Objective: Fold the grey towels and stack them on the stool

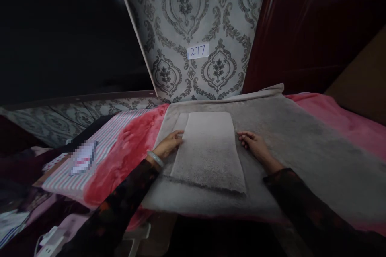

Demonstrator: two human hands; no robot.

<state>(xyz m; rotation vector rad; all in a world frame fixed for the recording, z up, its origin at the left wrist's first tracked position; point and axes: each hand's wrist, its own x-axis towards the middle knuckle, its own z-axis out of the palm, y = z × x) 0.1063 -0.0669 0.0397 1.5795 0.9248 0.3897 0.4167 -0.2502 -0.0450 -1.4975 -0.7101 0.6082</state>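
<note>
A small folded grey towel (209,150) lies flat on a larger grey fleece cloth (289,136) spread over a pink blanket (331,116). My left hand (169,144) rests at the towel's left edge, fingers curled onto the edge, a pale bangle on the wrist. At the towel's right edge lies my right hand (253,144), fingers bent and touching the cloth. Both sleeves are dark and patterned.
A red fleece blanket (126,156) and a striped cloth (108,136) lie to the left, with a small blurred card (83,158) on the stripes. A patterned wall panel with a label reading 277 (198,51) stands behind. A white plug strip (50,241) is at bottom left.
</note>
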